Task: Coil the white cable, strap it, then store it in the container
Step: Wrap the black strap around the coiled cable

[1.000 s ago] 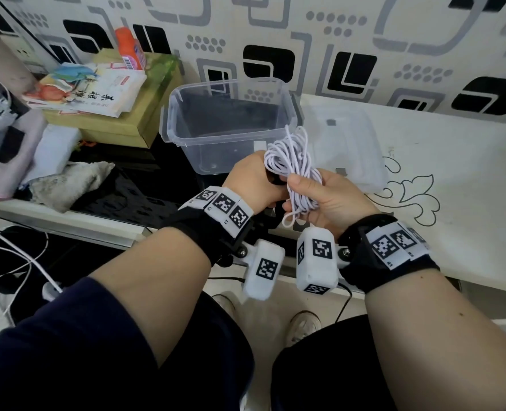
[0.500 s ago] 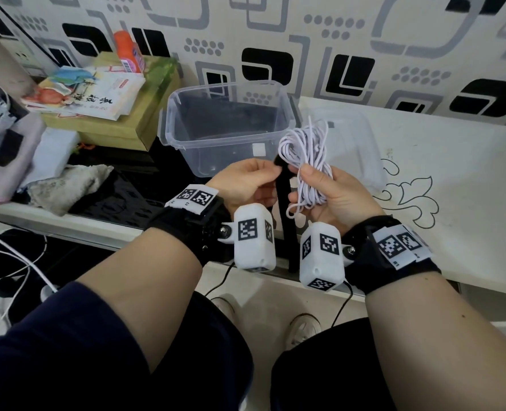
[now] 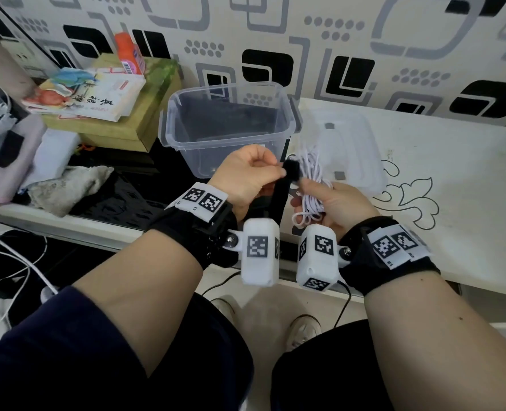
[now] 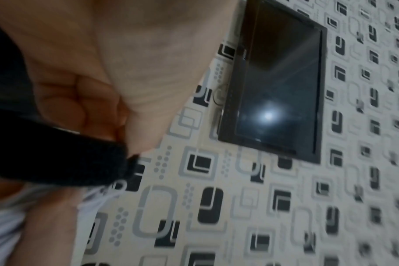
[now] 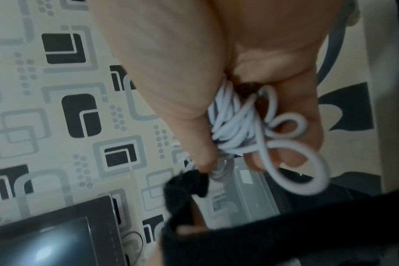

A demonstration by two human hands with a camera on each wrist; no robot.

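Note:
My right hand grips the coiled white cable upright in front of me; in the right wrist view its loops bulge out between thumb and fingers. My left hand pinches the top end of a black strap, which hangs down between both wrists beside the coil. The left wrist view shows the strap under my curled fingers. The clear plastic container stands open just beyond my hands, with nothing inside.
The container's clear lid lies on the white table to the right. A wooden box with books and an orange bottle sits to the left, beside crumpled cloths. Loose white wires trail on the floor at the left.
The left hand has let go of the coil, taken the black strap and lifted its top end beside the cable. The right hand keeps hold of the coil, lowered slightly.

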